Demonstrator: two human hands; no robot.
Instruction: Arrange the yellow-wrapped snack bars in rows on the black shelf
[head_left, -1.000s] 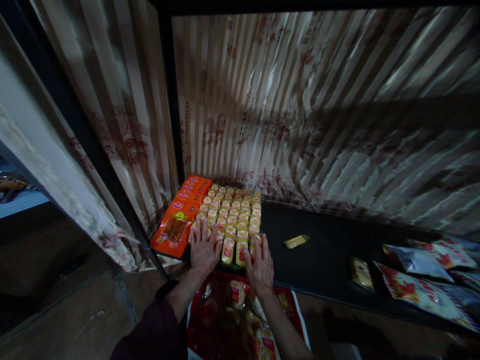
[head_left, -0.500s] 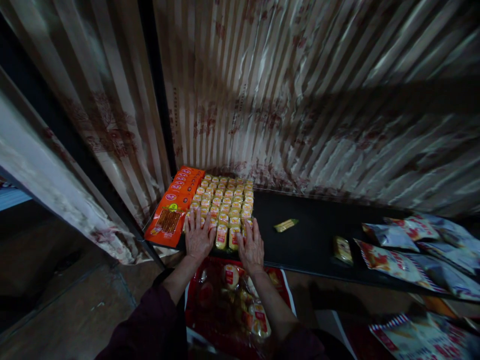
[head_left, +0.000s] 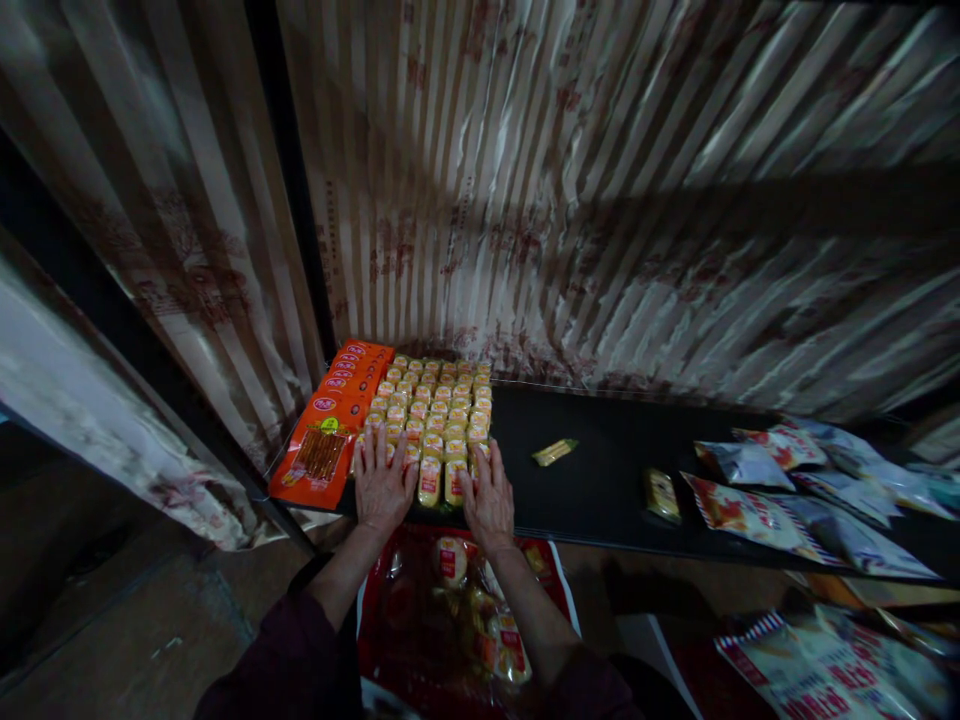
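Rows of small wrapped snack cakes (head_left: 439, 420) in yellowish clear wrappers stand packed together on a black shelf (head_left: 600, 500). My left hand (head_left: 384, 485) lies flat on the front left of the block, fingers spread over the cakes. On its front right rests my right hand (head_left: 489, 500), fingers stretched out. Between the hands, two front cakes with red labels show fully. Left of the block, overlapping orange snack packets (head_left: 319, 440) lie in a row. Below the shelf edge sits a red bag (head_left: 375, 620) holding more wrapped cakes, partly hidden by my forearms.
Farther right on the shelf lie a small yellow packet (head_left: 555, 453), a wrapped item (head_left: 662, 495) and several white snack bags (head_left: 757, 515). Another large bag (head_left: 832, 660) is at the lower right. A dark post (head_left: 289, 160) and striped curtain (head_left: 540, 200) border the shelf.
The view has shifted slightly, so the shelf and its items sit a little farther left. Both hands stay on the front of the cake block.
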